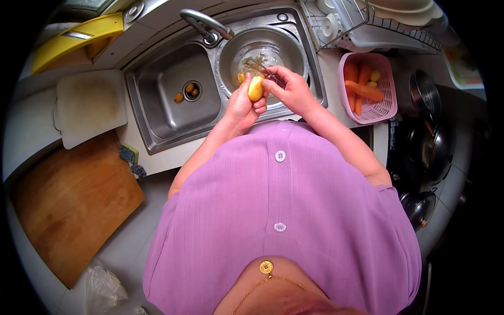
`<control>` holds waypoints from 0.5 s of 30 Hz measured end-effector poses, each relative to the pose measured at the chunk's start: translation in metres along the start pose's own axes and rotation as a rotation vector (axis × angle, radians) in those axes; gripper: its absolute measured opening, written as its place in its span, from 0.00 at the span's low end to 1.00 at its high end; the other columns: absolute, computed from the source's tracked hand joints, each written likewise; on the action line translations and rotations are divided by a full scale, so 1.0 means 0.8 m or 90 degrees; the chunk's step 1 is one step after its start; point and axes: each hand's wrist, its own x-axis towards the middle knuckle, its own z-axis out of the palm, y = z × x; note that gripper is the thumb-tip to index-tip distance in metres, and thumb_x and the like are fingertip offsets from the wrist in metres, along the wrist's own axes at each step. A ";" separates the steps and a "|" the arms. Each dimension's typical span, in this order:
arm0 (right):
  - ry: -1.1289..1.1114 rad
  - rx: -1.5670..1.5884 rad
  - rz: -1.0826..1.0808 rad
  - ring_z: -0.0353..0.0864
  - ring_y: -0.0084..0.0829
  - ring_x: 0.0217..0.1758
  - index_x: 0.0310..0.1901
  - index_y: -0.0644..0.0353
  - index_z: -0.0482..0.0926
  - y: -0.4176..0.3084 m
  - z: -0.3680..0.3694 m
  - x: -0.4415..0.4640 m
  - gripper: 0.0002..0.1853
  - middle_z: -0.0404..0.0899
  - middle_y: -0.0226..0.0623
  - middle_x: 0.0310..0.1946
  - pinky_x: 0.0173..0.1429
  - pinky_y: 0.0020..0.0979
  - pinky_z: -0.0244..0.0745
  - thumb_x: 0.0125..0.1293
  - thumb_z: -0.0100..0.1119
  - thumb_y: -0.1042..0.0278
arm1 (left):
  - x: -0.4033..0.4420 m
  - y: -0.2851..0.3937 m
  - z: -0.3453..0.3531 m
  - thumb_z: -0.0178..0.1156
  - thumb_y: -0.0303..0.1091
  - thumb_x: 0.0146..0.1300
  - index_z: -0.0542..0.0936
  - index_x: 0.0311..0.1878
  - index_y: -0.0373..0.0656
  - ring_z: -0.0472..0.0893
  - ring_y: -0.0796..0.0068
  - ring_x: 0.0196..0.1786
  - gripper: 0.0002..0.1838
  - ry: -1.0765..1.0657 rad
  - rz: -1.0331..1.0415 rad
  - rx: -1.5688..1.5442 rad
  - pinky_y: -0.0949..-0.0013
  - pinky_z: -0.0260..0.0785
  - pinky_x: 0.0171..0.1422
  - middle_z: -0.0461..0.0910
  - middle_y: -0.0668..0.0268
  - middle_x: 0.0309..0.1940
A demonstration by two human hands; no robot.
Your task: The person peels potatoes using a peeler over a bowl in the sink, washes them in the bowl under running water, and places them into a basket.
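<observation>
My left hand (pixel 243 106) grips a pale yellow potato (pixel 256 88), largely bare of skin, above the near edge of the metal basin (pixel 298 55). Close on its right, my right hand (pixel 292 90) is closed round a slim dark tool (pixel 274 76) that looks like a peeler; its working end is partly hidden by my fingers. Below the hands, brownish peelings (pixel 255 62) lie in the basin. Another potato (pixel 241 77) shows just beyond my left fingertips. Several small unpeeled potatoes (pixel 179 97) sit around the drain of the left sink bowl (pixel 157 113).
A curved faucet (pixel 202 22) rises behind the sink. To the right stands a pink basket (pixel 389 100) with carrots (pixel 366 90) and pale round vegetables. A white cutting board (pixel 89 105) lies left, above a wooden board (pixel 76 197). Dark pans (pixel 437 149) are at far right, near a dish rack (pixel 378 31).
</observation>
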 end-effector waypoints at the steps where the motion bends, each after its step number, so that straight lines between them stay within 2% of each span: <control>1: 0.000 0.000 0.000 0.78 0.19 0.31 0.50 0.61 0.77 0.005 -0.001 -0.001 0.17 0.81 0.34 0.33 0.37 0.24 0.73 0.62 0.62 0.64 | -0.002 0.000 0.002 0.39 0.59 0.71 0.72 0.42 0.44 0.62 0.80 0.19 0.25 0.000 0.001 0.000 0.77 0.54 0.22 0.70 0.66 0.25; 3: -0.030 -0.010 0.079 0.78 0.18 0.31 0.47 0.61 0.78 0.004 -0.004 -0.002 0.14 0.81 0.33 0.30 0.37 0.24 0.73 0.62 0.62 0.64 | -0.005 0.001 0.004 0.39 0.59 0.71 0.72 0.41 0.45 0.61 0.80 0.18 0.26 0.013 0.002 0.060 0.77 0.54 0.21 0.70 0.65 0.24; 7: -0.040 -0.043 0.050 0.80 0.24 0.31 0.49 0.60 0.76 -0.002 -0.004 -0.003 0.14 0.81 0.36 0.30 0.37 0.26 0.73 0.63 0.60 0.66 | -0.004 -0.001 -0.003 0.37 0.61 0.70 0.71 0.41 0.46 0.61 0.82 0.18 0.27 -0.020 -0.020 0.065 0.79 0.53 0.20 0.69 0.66 0.23; 9: -0.028 -0.155 0.011 0.82 0.34 0.34 0.52 0.57 0.74 -0.016 -0.008 -0.008 0.15 0.80 0.40 0.33 0.38 0.29 0.75 0.64 0.57 0.69 | -0.002 0.002 -0.005 0.37 0.61 0.70 0.71 0.42 0.46 0.62 0.82 0.19 0.27 -0.029 0.000 0.010 0.79 0.53 0.20 0.69 0.66 0.24; 10: -0.029 -0.155 0.011 0.82 0.34 0.34 0.52 0.57 0.74 -0.017 -0.008 -0.011 0.15 0.80 0.40 0.33 0.38 0.29 0.75 0.64 0.57 0.69 | -0.001 0.004 -0.004 0.37 0.61 0.70 0.71 0.42 0.46 0.62 0.82 0.19 0.27 -0.028 0.001 0.009 0.79 0.53 0.20 0.69 0.66 0.24; 12: -0.016 -0.234 -0.152 0.80 0.40 0.35 0.55 0.53 0.72 -0.016 -0.007 -0.015 0.17 0.79 0.39 0.36 0.38 0.32 0.76 0.64 0.54 0.72 | -0.001 0.007 0.000 0.39 0.61 0.70 0.72 0.41 0.46 0.61 0.80 0.18 0.26 0.008 0.045 -0.026 0.77 0.53 0.20 0.70 0.65 0.24; 13: -0.017 -0.234 -0.153 0.80 0.40 0.35 0.55 0.53 0.72 -0.019 -0.008 -0.017 0.17 0.79 0.39 0.36 0.38 0.32 0.76 0.64 0.54 0.72 | 0.000 0.008 -0.001 0.39 0.61 0.70 0.72 0.41 0.46 0.61 0.80 0.18 0.26 0.009 0.046 -0.027 0.77 0.53 0.20 0.70 0.65 0.24; 15: -0.091 -0.277 -0.239 0.80 0.38 0.37 0.55 0.50 0.73 -0.024 -0.008 -0.020 0.17 0.78 0.36 0.36 0.38 0.34 0.77 0.63 0.55 0.73 | -0.001 0.010 -0.006 0.40 0.61 0.69 0.72 0.42 0.46 0.61 0.81 0.18 0.26 0.001 0.021 -0.069 0.77 0.53 0.20 0.70 0.65 0.25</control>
